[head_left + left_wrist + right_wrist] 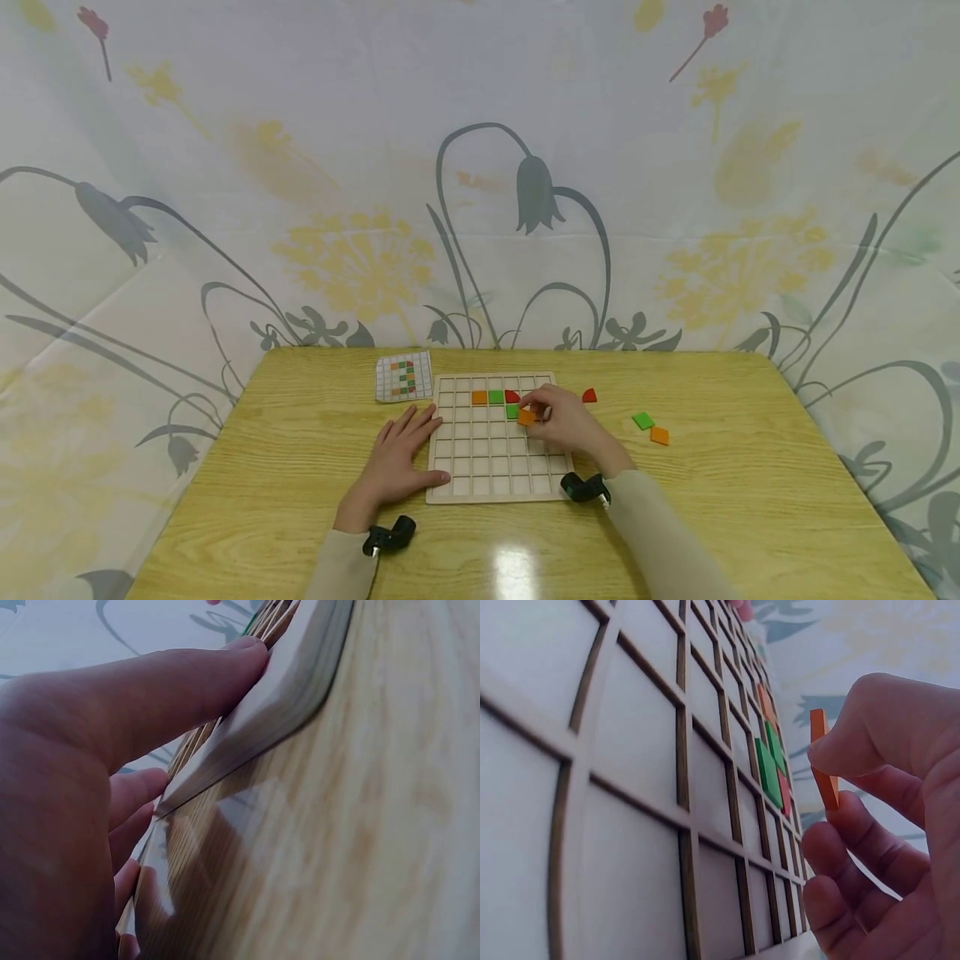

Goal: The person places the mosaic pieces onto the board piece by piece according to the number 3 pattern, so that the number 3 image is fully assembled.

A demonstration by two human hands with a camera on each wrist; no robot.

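A wooden grid board [480,462] lies on the table, with an orange tile [479,398], a green tile [496,397], a red quarter-round tile [512,396] and a second green tile [512,412] in its cells. My right hand [562,421] pinches an orange square tile [824,761] between thumb and fingers, just above the board beside the second green tile. At the board's left edge rests my left hand [401,458], fingers spread and straight, its thumb [225,671] lying on the frame.
A pattern card [403,392] with a printed coloured grid lies beyond the left hand. Right of the board are a loose red quarter-round tile [589,396], a green tile [642,421] and an orange tile [660,436]. A patterned curtain [480,208] hangs behind the table.
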